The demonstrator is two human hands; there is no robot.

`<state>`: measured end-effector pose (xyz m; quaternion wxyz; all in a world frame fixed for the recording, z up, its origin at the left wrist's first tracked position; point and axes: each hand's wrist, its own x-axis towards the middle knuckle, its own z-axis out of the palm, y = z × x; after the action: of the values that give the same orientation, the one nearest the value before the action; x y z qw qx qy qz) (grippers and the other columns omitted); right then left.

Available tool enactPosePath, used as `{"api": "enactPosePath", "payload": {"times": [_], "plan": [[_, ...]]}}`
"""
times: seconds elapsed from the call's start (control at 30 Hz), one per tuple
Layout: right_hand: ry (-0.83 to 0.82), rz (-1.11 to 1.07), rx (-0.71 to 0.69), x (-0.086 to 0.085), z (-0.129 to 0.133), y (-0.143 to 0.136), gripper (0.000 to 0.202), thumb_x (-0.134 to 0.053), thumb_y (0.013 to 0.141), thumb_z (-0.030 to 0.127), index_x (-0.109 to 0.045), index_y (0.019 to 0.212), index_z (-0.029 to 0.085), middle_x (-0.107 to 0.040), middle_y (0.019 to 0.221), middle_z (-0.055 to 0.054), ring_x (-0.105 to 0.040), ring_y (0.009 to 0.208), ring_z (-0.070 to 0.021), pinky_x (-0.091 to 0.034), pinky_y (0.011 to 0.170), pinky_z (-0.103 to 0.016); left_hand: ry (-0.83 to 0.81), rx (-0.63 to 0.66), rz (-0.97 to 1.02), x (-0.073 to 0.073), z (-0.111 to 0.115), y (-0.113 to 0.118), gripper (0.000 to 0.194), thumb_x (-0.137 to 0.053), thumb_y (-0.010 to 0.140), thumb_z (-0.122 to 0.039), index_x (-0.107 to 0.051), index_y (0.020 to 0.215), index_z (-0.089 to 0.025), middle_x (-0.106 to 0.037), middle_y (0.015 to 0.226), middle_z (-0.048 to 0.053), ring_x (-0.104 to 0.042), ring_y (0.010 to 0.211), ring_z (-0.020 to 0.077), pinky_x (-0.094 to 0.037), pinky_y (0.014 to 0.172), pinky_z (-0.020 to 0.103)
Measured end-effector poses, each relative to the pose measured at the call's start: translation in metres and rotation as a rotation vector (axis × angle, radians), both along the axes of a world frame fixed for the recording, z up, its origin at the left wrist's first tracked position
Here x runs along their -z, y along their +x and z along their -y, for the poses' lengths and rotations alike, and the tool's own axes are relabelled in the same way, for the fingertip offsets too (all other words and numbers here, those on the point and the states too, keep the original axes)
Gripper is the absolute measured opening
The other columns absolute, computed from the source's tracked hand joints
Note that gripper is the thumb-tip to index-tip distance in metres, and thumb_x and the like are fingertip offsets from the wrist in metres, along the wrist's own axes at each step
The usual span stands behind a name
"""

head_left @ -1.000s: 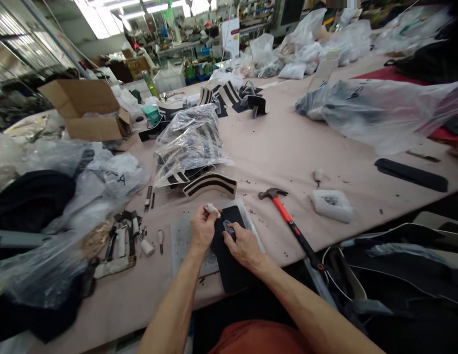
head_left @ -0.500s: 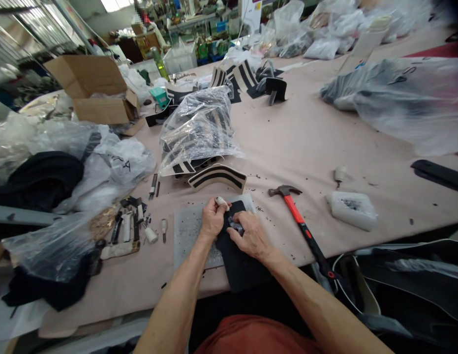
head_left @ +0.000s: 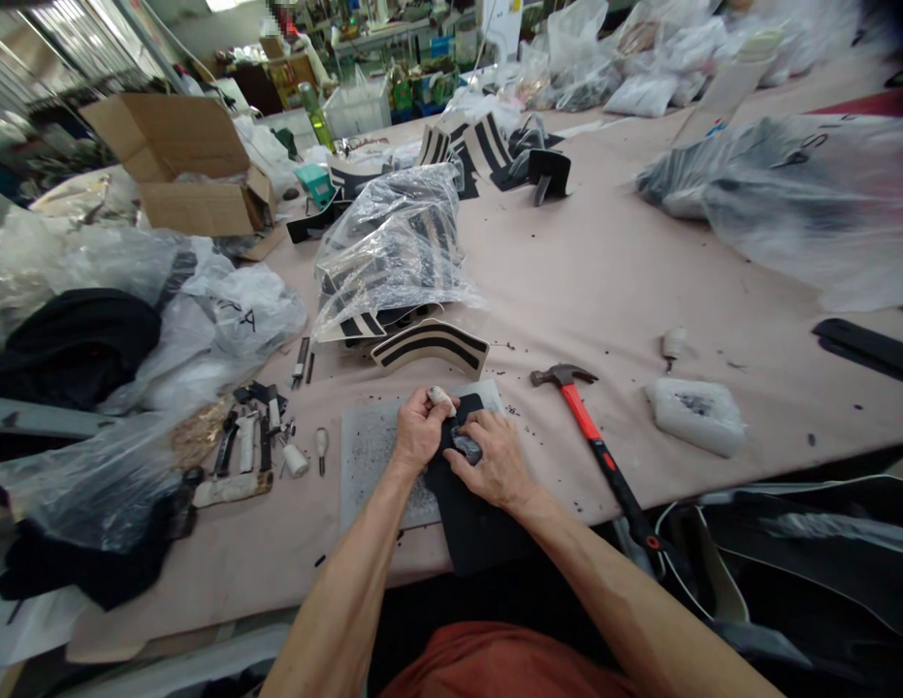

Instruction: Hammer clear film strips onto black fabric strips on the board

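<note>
Left hand: fingers closed on a white handle, its end pointing far and left; working tip hidden. Right hand: just beside the left, thumb and fingers bent around a dark glossy piece; cannot tell whether it is clamped or only touched. Both hands are over a black panel, which lies at the near edge of the table, partly on a pale board strewn with dark specks. Panel's near end extends past the board.

Far of the board: a curved striped strip, standing on edge, in front of a clear bag of similar strips. Right of the board: a claw hammer, head far, handle toward the near edge. Further right: a white block with dark marks on top; a small white-handled tool just beyond it. Left of the board: an awl-like tool, upright in view, and a cluster of hand tools.
</note>
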<state>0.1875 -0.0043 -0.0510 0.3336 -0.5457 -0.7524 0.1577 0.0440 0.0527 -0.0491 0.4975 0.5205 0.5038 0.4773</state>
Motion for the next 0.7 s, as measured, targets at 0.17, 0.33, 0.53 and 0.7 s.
{"api": "enactPosePath", "payload": {"times": [0.17,0.33,0.53,0.7], "plan": [[0.006,0.096,0.035,0.0,0.0,-0.001,0.023,-0.067,0.084,0.041,-0.058,0.084,0.02,-0.059,0.091,-0.008,-0.051,0.091,-0.0254,-0.037,0.08,-0.039,-0.001,-0.059,-0.009,0.005,0.011,-0.002,0.023,-0.068,0.082,-0.034,-0.064,0.096,-0.017,-0.076,0.088,0.007,-0.071,0.081,0.0193,-0.055,0.075,0.029],[0.025,0.114,0.048,-0.001,0.0,-0.001,0.023,-0.066,0.086,0.041,-0.057,0.082,0.021,-0.059,0.089,-0.007,-0.051,0.09,-0.0256,-0.036,0.08,-0.04,0.006,-0.109,-0.023,0.014,0.014,-0.003,0.026,-0.069,0.084,-0.035,-0.064,0.102,-0.017,-0.076,0.092,0.008,-0.071,0.083,0.0197,-0.055,0.077,0.029],[0.022,0.111,0.06,0.0,0.0,-0.002,0.023,-0.067,0.085,0.041,-0.056,0.082,0.021,-0.059,0.089,-0.007,-0.05,0.09,-0.0257,-0.035,0.08,-0.04,0.026,-0.094,-0.065,0.013,0.011,-0.002,0.018,-0.066,0.084,-0.033,-0.064,0.093,-0.017,-0.076,0.09,0.007,-0.069,0.079,0.018,-0.053,0.074,0.027],[0.011,0.111,0.058,0.002,0.001,-0.001,0.024,-0.066,0.085,0.042,-0.057,0.083,0.02,-0.059,0.09,-0.008,-0.05,0.09,-0.0259,-0.036,0.08,-0.04,0.044,-0.084,-0.098,0.015,0.011,-0.003,0.015,-0.064,0.084,-0.03,-0.065,0.093,-0.017,-0.076,0.09,0.007,-0.069,0.078,0.0183,-0.053,0.076,0.028]]}}
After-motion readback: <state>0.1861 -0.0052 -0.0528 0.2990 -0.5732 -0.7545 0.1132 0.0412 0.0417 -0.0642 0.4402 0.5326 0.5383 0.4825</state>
